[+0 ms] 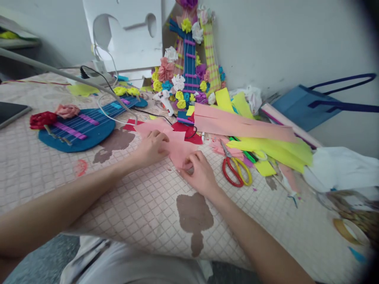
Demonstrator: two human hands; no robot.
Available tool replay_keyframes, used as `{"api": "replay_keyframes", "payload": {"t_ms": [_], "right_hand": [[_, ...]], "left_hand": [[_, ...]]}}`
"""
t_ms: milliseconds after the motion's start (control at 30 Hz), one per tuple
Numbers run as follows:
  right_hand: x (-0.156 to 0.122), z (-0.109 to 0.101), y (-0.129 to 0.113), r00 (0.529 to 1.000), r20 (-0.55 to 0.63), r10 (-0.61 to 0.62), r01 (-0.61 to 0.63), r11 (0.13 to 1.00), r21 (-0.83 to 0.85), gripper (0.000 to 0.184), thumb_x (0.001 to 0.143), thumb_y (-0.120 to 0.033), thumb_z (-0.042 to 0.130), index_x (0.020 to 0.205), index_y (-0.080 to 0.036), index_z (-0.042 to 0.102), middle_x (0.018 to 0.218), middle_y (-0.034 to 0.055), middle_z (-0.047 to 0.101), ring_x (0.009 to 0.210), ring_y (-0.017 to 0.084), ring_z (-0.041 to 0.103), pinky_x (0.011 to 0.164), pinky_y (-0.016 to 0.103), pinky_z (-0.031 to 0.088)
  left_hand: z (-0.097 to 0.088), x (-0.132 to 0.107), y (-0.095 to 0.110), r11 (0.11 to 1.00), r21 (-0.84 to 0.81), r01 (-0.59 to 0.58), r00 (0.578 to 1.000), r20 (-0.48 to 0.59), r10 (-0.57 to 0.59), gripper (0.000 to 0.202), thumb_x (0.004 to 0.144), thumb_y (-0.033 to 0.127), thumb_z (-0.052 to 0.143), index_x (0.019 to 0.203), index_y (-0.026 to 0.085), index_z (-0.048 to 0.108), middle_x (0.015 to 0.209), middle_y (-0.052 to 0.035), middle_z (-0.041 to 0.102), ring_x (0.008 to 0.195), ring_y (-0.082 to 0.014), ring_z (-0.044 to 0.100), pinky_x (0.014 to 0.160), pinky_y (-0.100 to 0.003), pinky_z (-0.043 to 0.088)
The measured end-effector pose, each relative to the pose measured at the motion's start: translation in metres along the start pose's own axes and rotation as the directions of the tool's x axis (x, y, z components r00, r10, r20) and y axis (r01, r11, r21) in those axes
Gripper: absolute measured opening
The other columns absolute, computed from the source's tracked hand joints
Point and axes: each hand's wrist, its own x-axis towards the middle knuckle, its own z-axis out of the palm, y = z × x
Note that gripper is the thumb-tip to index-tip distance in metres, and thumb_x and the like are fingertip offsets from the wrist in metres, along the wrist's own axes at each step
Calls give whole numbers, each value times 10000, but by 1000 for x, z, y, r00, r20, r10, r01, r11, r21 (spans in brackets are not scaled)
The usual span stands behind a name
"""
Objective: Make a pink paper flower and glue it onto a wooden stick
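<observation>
Pieces of pink crepe paper lie overlapped on the table between my two hands. My left hand rests at the left side of the paper, its fingers bent and drawn together on a piece. With curled fingers and thumb, my right hand pinches the near right edge of the paper. Dark red paper pieces show just behind it. To the right of my right hand lie scissors with one red and one yellow handle. A blue paper guitar with red and pink paper flowers lies to the left.
A white glue gun stands behind the paper, with a black cord nearby. Long pink strips and yellow crepe paper lie to the right. Flower-covered paper guitars lean on the wall. A tape roll is at right.
</observation>
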Motion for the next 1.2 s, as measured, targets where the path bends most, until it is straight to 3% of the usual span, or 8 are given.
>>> {"api": "replay_keyframes", "payload": {"t_ms": [100, 167, 267, 467, 633, 767, 933, 1200], "right_hand": [[0, 0, -1, 1000, 7, 4, -4, 1000, 13, 184, 755, -308, 661, 824, -215, 519, 929, 45, 506, 846, 191, 551, 761, 344, 464], [0, 1, -1, 1000, 14, 11, -11, 1000, 14, 179, 760, -314, 654, 819, -214, 518, 927, 46, 502, 834, 194, 551, 751, 349, 468], [1, -1, 1, 1000, 29, 12, -12, 1000, 22, 190, 751, -289, 659, 861, -217, 521, 941, 50, 500, 871, 213, 549, 767, 373, 475], [3, -11, 11, 997, 77, 14, -30, 977, 211, 320, 761, -258, 659, 1038, -216, 503, 1052, 73, 476, 981, 208, 536, 811, 358, 490], [6, -13, 16, 991, 126, 34, -67, 962, 265, 40, 833, -198, 557, 867, -204, 537, 937, 32, 460, 793, 137, 549, 707, 289, 481], [9, -18, 19, 985, 173, 8, -58, 957, 286, 59, 824, -189, 569, 775, -194, 536, 855, 6, 447, 702, 115, 498, 648, 264, 441], [11, -31, 24, 954, 288, -84, -38, 918, 394, 48, 828, -193, 573, 782, -194, 558, 883, 8, 466, 720, 111, 487, 640, 251, 422], [13, -36, 25, 949, 302, -89, -36, 923, 383, 37, 826, -190, 564, 791, -198, 568, 866, 4, 482, 705, 113, 484, 639, 255, 421]], "left_hand": [[-5, -1, 14, 983, -161, -84, 995, -67, 74, 60, 788, 163, 525, 840, 160, 554, 859, -42, 603, 814, -166, 570, 759, -300, 451], [-3, -5, 27, 950, -281, -136, 988, 38, 153, 71, 796, 137, 504, 809, 160, 570, 778, -13, 604, 685, -119, 555, 646, -235, 440], [5, -10, 37, 910, -367, -191, 941, 196, 276, 70, 784, 140, 523, 801, 159, 588, 751, -4, 612, 672, -113, 550, 629, -227, 426], [11, -11, 33, 921, -381, -85, 953, 240, 187, 88, 737, 177, 572, 821, 149, 570, 729, -3, 582, 628, -107, 522, 561, -211, 411], [5, -10, 34, 920, -384, -77, 947, 261, 188, 130, 707, 156, 561, 836, 145, 576, 746, -10, 580, 658, -114, 526, 585, -218, 425], [3, -10, 35, 915, -398, -63, 938, 289, 190, 118, 746, 179, 539, 849, 145, 584, 753, -17, 584, 662, -114, 529, 582, -216, 429], [0, -9, 35, 887, -446, -123, 905, 316, 284, 141, 822, 257, 538, 854, 149, 622, 846, -52, 602, 752, -133, 564, 655, -236, 456], [-2, -9, 31, 863, -477, -167, 875, 331, 353, 124, 776, 118, 530, 798, 160, 645, 867, -46, 588, 786, -129, 569, 702, -234, 464]]}}
